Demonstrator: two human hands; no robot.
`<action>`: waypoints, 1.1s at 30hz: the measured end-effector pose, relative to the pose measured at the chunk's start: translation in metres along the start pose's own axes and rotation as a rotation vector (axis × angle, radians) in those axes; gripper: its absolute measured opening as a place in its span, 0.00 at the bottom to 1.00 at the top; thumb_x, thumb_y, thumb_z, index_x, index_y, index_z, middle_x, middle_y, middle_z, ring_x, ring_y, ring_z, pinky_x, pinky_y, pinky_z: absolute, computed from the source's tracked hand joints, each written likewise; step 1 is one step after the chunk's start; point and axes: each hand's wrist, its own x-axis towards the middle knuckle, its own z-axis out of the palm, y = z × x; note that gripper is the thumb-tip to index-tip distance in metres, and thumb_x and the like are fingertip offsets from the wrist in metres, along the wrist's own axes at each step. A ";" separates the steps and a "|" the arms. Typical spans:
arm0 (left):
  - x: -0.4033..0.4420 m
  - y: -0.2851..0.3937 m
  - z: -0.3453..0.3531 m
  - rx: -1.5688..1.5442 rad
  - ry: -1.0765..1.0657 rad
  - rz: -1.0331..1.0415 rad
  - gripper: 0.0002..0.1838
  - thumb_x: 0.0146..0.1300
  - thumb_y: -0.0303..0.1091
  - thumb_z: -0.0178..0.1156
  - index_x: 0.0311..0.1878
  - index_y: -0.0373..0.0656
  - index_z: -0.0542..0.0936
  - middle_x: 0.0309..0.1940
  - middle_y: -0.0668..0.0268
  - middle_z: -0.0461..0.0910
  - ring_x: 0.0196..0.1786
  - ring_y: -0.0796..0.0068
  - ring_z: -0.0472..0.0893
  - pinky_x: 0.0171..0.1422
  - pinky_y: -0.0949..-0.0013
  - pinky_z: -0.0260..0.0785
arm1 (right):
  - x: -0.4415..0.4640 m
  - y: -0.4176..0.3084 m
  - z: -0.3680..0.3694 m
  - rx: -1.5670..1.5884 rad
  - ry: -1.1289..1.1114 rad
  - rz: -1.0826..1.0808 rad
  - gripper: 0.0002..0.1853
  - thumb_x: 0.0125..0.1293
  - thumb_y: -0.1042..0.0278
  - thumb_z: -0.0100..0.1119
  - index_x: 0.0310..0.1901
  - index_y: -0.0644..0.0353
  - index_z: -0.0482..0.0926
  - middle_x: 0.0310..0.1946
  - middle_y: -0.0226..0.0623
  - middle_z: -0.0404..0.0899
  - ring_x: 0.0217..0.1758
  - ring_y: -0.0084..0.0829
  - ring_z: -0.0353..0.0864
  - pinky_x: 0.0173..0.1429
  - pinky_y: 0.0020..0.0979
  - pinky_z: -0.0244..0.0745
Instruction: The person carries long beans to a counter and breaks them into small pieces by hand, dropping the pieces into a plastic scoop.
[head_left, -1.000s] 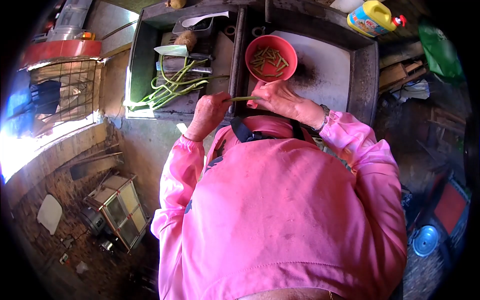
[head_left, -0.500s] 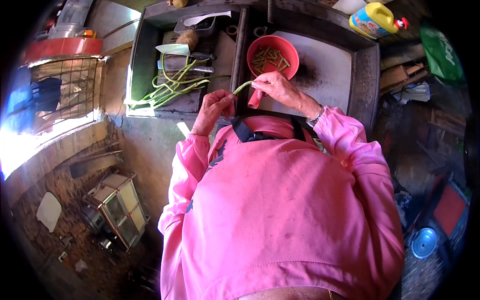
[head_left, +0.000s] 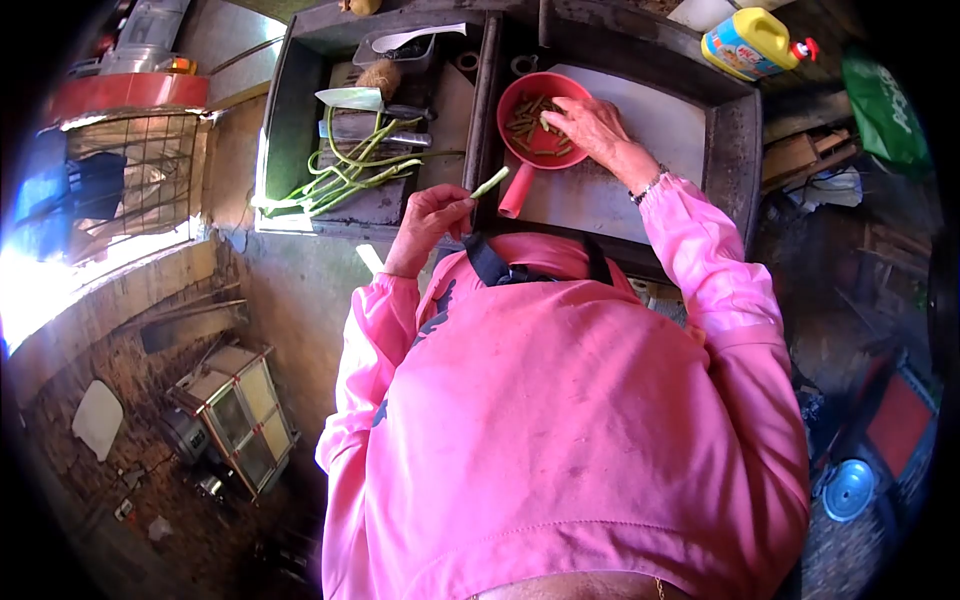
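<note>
Some short green pieces (head_left: 527, 126) are gathered in the red plastic bowl (head_left: 538, 84); long green pods (head_left: 340, 182) are left whole left of it. A pale green stub (head_left: 490, 182) is pinched by the left hand (head_left: 430, 222); the right hand's (head_left: 597, 132) grip cannot be told.

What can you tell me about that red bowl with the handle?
The red, seemingly plastic bowl is round, upright and open, its thick handle pointing towards you. It sits on a pale flat surface, holding short green bean pieces. Your bare right hand reaches inside; whether it touches the bowl is unclear.
</note>
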 end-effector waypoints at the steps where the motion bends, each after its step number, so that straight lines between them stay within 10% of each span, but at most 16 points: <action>1: 0.002 0.001 0.000 0.055 -0.002 0.014 0.08 0.65 0.30 0.60 0.39 0.35 0.81 0.20 0.69 0.78 0.22 0.83 0.75 0.26 0.77 0.66 | 0.009 -0.030 -0.022 0.148 0.043 -0.007 0.13 0.63 0.54 0.57 0.42 0.53 0.80 0.26 0.40 0.79 0.36 0.44 0.81 0.40 0.41 0.76; 11: 0.011 0.033 0.017 0.504 -0.021 0.145 0.07 0.63 0.30 0.60 0.36 0.36 0.83 0.18 0.72 0.76 0.22 0.87 0.72 0.24 0.77 0.62 | -0.004 -0.105 -0.035 0.216 -0.314 -0.278 0.10 0.59 0.62 0.63 0.35 0.60 0.80 0.24 0.41 0.78 0.32 0.42 0.80 0.38 0.40 0.74; 18: 0.005 0.032 0.011 -0.039 -0.100 -0.038 0.12 0.69 0.37 0.56 0.35 0.39 0.82 0.15 0.75 0.69 0.19 0.87 0.65 0.25 0.78 0.54 | -0.007 -0.127 -0.066 1.215 -0.554 0.474 0.17 0.71 0.58 0.53 0.33 0.64 0.81 0.25 0.34 0.82 0.35 0.26 0.82 0.42 0.26 0.77; 33: 0.003 0.042 0.022 -0.180 -0.041 -0.023 0.13 0.70 0.38 0.55 0.34 0.39 0.81 0.14 0.75 0.69 0.17 0.86 0.63 0.24 0.79 0.52 | -0.009 -0.134 -0.062 1.385 -0.314 0.568 0.18 0.72 0.57 0.51 0.40 0.65 0.81 0.26 0.34 0.83 0.30 0.21 0.81 0.34 0.21 0.75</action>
